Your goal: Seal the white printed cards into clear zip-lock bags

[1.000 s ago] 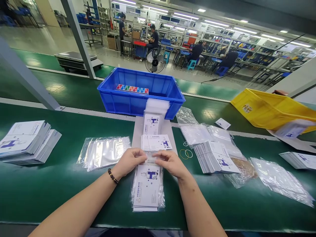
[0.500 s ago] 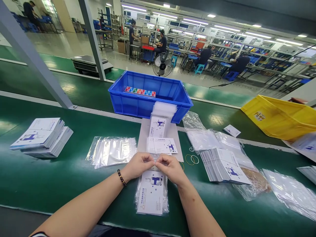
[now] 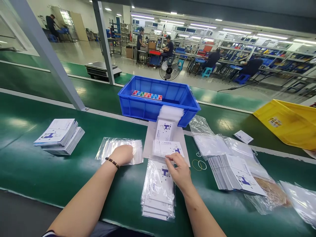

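My left hand [image 3: 122,154] lies over a pile of clear plastic bags [image 3: 107,148], left of the middle; its fingertips are hidden below the hand. With thumb and index finger closed, my right hand [image 3: 179,169] pinches the top edge of a clear bag holding a white printed booklet [image 3: 158,176]. That bag rests on several bagged booklets [image 3: 156,210], their lower ends fanned toward me. Just beyond the right fingertips, loose white booklets [image 3: 164,148] with a purple picture lie on a pale sheet [image 3: 148,138].
A blue crate [image 3: 138,107] stands behind the booklets. Booklet stacks sit on the left [image 3: 58,135] and right [image 3: 238,174]. Rubber bands [image 3: 198,164], more plastic bags [image 3: 208,143] and a yellow bin [image 3: 286,123] are on the right. A metal post [image 3: 61,79] rises at left.
My left hand has left the bag top beside my right hand and moved left onto the clear bags. The bagged booklets now show fanned lower edges. The view has shifted slightly.
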A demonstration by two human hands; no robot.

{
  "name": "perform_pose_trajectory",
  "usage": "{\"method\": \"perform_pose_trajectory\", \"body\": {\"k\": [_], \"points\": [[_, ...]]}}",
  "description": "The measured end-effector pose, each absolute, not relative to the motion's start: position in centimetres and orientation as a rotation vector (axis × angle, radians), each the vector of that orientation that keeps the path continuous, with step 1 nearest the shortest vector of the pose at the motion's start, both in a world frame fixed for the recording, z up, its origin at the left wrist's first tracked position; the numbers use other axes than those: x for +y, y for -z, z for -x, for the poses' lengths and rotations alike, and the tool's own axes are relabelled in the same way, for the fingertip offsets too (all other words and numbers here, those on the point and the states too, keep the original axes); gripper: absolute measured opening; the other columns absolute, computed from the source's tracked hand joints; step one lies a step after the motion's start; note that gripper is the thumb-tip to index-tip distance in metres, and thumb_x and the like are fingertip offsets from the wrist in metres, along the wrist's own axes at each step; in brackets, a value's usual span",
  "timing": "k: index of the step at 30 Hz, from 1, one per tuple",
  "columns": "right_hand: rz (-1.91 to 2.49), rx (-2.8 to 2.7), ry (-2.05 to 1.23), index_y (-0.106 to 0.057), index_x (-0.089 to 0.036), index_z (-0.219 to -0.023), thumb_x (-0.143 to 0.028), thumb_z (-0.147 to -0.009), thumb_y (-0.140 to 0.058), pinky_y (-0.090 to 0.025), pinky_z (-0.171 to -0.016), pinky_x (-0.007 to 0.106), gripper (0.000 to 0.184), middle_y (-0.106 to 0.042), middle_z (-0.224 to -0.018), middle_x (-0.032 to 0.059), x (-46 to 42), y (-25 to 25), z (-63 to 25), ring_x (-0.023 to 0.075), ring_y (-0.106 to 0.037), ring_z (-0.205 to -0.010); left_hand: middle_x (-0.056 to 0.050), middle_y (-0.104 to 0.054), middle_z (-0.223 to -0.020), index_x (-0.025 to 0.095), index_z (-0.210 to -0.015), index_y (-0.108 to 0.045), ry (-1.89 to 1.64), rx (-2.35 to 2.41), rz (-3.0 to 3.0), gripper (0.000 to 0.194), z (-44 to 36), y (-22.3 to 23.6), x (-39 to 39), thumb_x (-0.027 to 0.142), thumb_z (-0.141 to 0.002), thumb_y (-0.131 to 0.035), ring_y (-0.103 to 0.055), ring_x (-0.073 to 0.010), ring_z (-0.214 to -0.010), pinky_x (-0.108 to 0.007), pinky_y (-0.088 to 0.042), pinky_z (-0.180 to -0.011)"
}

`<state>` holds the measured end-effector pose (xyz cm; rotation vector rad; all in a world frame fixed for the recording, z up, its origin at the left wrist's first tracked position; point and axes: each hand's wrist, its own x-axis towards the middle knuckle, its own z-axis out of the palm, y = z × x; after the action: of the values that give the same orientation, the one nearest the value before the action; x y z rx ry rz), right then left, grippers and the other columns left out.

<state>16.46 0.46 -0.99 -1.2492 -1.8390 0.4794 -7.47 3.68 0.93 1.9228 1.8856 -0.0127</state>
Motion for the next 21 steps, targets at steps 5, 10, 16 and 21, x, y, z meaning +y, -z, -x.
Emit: {"method": "perform_pose_trajectory", "body": {"k": [5,10,16,21], "points": [[1.185,-1.851,-0.553,-0.062,-0.019,-0.081,-0.025,-0.079,-0.051,-0.046,-0.064,0.03,0.012,-0.059,-0.073,0.0046,0.0,1.0,-15.4,0.0167,-0.055,-0.068,-0.003,-0.057,-0.061,0.019,-0.055,-0.046,-0.165,1.709,-1.949,0.018,5.8,-1.9,3.0,0.024,-0.072,-0.043,-0.052,-0.0168,-0.059,-0.024,-0.03,-0.05],[1.225,-1.953,-0.627,-0.054,-0.017,-0.112,-0.023,-0.08,-0.048,-0.049,-0.06,0.029,0.033,-0.064,-0.074,0.0049,-0.6,1.8,-14.1,0.016,-0.058,-0.061,0.004,-0.045,-0.05,0.018,-0.052,-0.042,-0.504,1.415,-1.814,0.022,2.9,-1.8,1.5,0.031,-0.07,-0.048,-0.042,-0.0118,-0.05,-0.022,-0.027,-0.047],[1.157,-2.103,-0.33,-0.057,-0.015,-0.11,-0.014,-0.084,-0.033,-0.048,-0.061,0.03,0.036,-0.065,-0.076,0.0093,-0.6,2.0,-13.8,0.0186,-0.06,-0.069,0.004,-0.045,-0.048,0.017,-0.054,-0.048,-0.762,1.252,-1.486,0.034,1.3,-0.6,1.2,0.041,-0.077,-0.043,-0.041,-0.0099,-0.047,-0.023,-0.034,-0.05],[1.172,-2.02,-0.493,-0.06,-0.017,-0.098,-0.021,-0.082,-0.043,-0.044,-0.057,0.027,0.024,-0.06,-0.07,0.0052,-0.8,1.1,-13.6,0.0153,-0.054,-0.061,0.005,-0.042,-0.045,0.016,-0.049,-0.045,-0.841,1.231,-1.311,0.031,0.7,-0.1,1.1,0.034,-0.074,-0.046,-0.036,-0.0076,-0.043,-0.021,-0.03,-0.045]]}}
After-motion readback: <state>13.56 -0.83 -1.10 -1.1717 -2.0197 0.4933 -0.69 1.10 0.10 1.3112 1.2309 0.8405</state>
